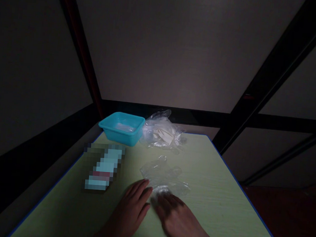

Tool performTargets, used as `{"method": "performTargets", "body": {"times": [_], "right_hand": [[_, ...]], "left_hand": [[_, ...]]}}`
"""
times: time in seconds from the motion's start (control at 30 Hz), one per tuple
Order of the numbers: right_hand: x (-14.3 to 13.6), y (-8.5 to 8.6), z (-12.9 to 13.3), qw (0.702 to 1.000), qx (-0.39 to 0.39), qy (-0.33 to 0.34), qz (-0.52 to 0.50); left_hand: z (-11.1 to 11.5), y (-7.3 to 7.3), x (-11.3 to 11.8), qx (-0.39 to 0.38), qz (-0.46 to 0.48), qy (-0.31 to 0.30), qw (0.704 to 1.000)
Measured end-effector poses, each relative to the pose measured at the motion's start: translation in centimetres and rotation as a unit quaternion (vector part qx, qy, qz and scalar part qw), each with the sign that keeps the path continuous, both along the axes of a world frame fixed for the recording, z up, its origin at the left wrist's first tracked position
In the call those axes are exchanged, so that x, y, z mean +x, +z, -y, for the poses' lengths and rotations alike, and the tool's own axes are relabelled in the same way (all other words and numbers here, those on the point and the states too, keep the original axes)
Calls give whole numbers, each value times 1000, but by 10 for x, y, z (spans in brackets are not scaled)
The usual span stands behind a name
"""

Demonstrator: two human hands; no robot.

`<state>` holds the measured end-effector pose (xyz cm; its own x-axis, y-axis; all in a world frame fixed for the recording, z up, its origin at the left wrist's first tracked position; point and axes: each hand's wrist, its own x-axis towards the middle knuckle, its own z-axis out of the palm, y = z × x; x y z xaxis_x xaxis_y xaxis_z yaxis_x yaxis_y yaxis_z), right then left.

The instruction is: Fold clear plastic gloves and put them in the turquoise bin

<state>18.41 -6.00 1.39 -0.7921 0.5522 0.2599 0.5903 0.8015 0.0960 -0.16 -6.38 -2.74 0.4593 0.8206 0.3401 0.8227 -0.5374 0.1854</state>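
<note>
A clear disposable plastic glove [161, 173] lies spread on the table, its fingers pointing away from me and to the right. My left hand [135, 203] rests at the glove's lower left edge, fingers stretched out and the thumb a little apart. Over the near end of the glove lies my right hand [173, 214], fingers stretched out, slightly blurred and touching the plastic. Its fingertips are partly hidden, and I see nothing gripped in them.
Behind the glove sits a crumpled heap of clear plastic gloves [162, 130] with something cream-coloured among them. A blue plastic basin [120, 130] holding some clear plastic stands at the back left. Nearer is a pixelated phone-like object [105, 169]. The pale green table [217, 195] has a blue edge.
</note>
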Motion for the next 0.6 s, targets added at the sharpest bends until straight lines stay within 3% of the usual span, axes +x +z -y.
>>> {"method": "performTargets", "body": {"times": [0.3,0.6], "right_hand": [[2,-5,0,1000,11,9,-16],[-2,8,-1,1000,6,16,-17]], "left_hand": [[-1,-1,0,15,-5,-5,1000],[2,12,8,13,-55,-24,998]]}}
